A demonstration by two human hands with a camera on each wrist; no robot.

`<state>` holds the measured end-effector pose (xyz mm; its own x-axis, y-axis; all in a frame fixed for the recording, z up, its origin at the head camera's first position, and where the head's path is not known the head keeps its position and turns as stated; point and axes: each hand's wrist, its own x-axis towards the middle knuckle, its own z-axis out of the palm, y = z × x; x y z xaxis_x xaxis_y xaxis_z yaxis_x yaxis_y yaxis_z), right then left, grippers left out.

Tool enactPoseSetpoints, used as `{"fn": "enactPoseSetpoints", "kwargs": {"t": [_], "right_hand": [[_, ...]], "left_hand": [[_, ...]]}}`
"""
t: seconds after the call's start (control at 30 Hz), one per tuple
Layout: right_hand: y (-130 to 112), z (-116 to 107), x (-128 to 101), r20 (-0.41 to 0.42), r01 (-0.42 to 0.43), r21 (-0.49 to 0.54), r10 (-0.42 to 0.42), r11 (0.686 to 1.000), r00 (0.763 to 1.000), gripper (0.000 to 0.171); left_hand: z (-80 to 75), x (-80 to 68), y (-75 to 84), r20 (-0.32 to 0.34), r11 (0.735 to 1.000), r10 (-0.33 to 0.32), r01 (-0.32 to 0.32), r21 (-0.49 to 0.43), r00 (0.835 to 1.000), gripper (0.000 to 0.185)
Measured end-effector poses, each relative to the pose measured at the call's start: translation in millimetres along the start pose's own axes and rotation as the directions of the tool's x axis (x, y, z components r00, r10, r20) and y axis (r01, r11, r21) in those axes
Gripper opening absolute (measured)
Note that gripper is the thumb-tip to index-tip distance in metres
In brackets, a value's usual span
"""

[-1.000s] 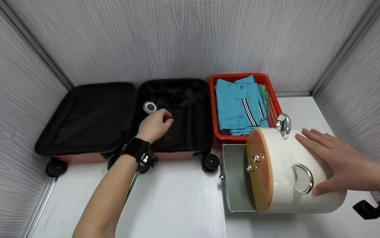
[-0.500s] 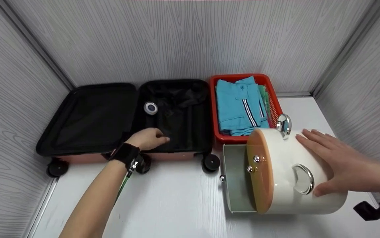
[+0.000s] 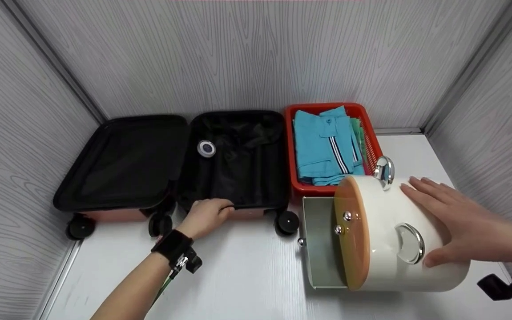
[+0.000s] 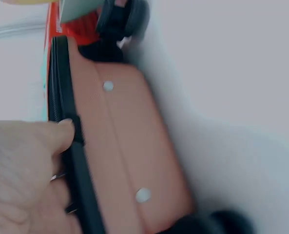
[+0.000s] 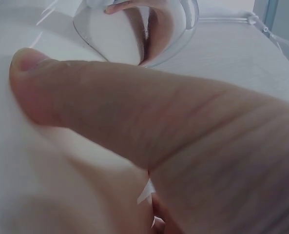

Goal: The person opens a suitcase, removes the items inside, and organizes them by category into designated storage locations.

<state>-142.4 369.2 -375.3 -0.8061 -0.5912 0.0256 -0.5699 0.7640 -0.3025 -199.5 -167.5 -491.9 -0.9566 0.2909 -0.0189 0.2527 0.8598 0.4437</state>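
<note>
A small pink suitcase (image 3: 238,164) lies open on the white table, black lining up, with a round white-and-blue disc (image 3: 206,148) inside its right half. My left hand (image 3: 211,211) grips the near rim of that half. In the left wrist view the thumb of this hand (image 4: 32,170) lies on the black zipper edge above the pink shell (image 4: 129,146). My right hand (image 3: 451,222) rests flat, fingers straight, on a white round case (image 3: 385,249) lying on its side. The right wrist view shows my thumb (image 5: 134,112) below a chrome handle (image 5: 134,29).
The case has an orange end (image 3: 351,231) with chrome knobs and a metal tray (image 3: 320,240) beside it. A red basket (image 3: 373,142) with folded blue shirts (image 3: 322,146) stands behind it. The suitcase lid (image 3: 122,160) lies open at left. Grey walls close three sides.
My left hand has drawn back out of the suitcase's right half to its near rim and taken hold of it. The right hand has stayed on the white case.
</note>
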Motion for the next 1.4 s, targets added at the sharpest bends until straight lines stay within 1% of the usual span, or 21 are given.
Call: {"fn": "enactPoseSetpoints", "kwargs": {"t": [0.1, 0.23, 0.33, 0.43, 0.53, 0.6, 0.67, 0.73, 0.77, 0.83, 0.87, 0.93, 1.0, 1.07, 1.13, 1.27, 1.4], "right_hand": [[0, 0, 1, 0.010, -0.011, 0.004, 0.011, 1.000, 1.000, 0.137], [3, -1, 3, -0.013, 0.012, -0.007, -0.012, 1.000, 1.000, 0.137], [4, 0, 3, -0.029, 0.031, -0.011, -0.032, 0.999, 0.999, 0.137], [5, 0, 3, -0.023, 0.026, -0.006, -0.026, 1.000, 0.999, 0.138], [4, -1, 4, -0.012, 0.010, -0.002, -0.010, 1.000, 1.000, 0.139], [3, -1, 5, -0.008, -0.006, -0.004, 0.005, 1.000, 1.000, 0.139], [4, -2, 5, -0.009, -0.005, -0.002, 0.005, 1.000, 1.000, 0.139], [4, -2, 5, -0.018, 0.009, 0.001, -0.009, 1.000, 1.000, 0.138], [4, -1, 4, -0.023, 0.014, -0.001, -0.014, 1.000, 1.000, 0.137], [5, 0, 4, -0.034, 0.037, 0.000, -0.037, 0.999, 0.999, 0.137], [5, 0, 4, -0.039, 0.038, -0.004, -0.038, 0.999, 0.999, 0.136], [5, 0, 3, -0.038, 0.038, -0.005, -0.038, 0.999, 0.999, 0.136], [5, 0, 2, -0.035, 0.026, -0.007, -0.026, 1.000, 0.999, 0.137], [4, 0, 2, -0.027, 0.010, -0.008, -0.010, 1.000, 1.000, 0.137], [4, -1, 0, -0.025, 0.004, -0.003, -0.004, 1.000, 1.000, 0.138], [3, -1, -2, -0.029, -0.003, -0.003, 0.003, 1.000, 1.000, 0.139], [3, 0, -4, -0.032, -0.001, -0.004, 0.001, 1.000, 0.999, 0.138]], "left_hand": [[6.8, -6.9, -3.3, -0.038, 0.998, 0.029, -0.031, -0.046, 0.999, 0.026], [10.9, -14.7, -4.8, -0.055, 0.995, 0.047, -0.052, -0.088, 0.997, 0.027], [12.0, -21.5, -4.3, -0.054, 0.992, 0.056, -0.062, -0.111, 0.997, 0.026], [12.1, -28.5, -3.8, -0.044, 0.990, 0.062, -0.067, -0.125, 0.997, 0.026], [8.9, -32.6, -1.6, 0.002, 0.989, 0.056, -0.055, -0.138, 0.998, 0.025], [2.9, -33.1, 1.1, 0.067, 0.986, 0.030, -0.019, -0.164, 0.997, 0.026], [-6.1, -30.8, 4.9, 0.150, 0.984, -0.003, 0.030, -0.174, 0.989, 0.028], [-17.2, -25.4, 9.3, 0.235, 0.985, -0.028, 0.067, -0.159, 0.972, 0.030], [-22.3, -21.3, 11.2, 0.270, 0.987, -0.034, 0.074, -0.140, 0.962, 0.032], [-32.9, -10.9, 15.3, 0.313, 0.994, -0.033, 0.063, -0.086, 0.949, 0.036], [-37.9, -4.8, 16.3, 0.321, 0.997, -0.027, 0.048, -0.058, 0.947, 0.038], [-47.0, 8.4, 16.3, 0.317, 0.999, -0.026, 0.031, -0.010, 0.948, 0.043], [-55.3, 21.7, 13.2, 0.298, 0.999, -0.038, 0.031, 0.029, 0.954, 0.047], [-62.0, 35.0, 7.9, 0.281, 0.998, -0.055, 0.041, 0.055, 0.958, 0.051], [-67.1, 47.4, 3.1, 0.281, 0.995, -0.089, 0.072, 0.069, 0.956, 0.054], [-72.0, 68.7, -3.1, 0.296, 0.989, -0.139, 0.119, 0.087, 0.945, 0.058], [-70.0, 84.3, -9.6, 0.290, 0.983, -0.164, 0.130, 0.132, 0.943, 0.059]]}}
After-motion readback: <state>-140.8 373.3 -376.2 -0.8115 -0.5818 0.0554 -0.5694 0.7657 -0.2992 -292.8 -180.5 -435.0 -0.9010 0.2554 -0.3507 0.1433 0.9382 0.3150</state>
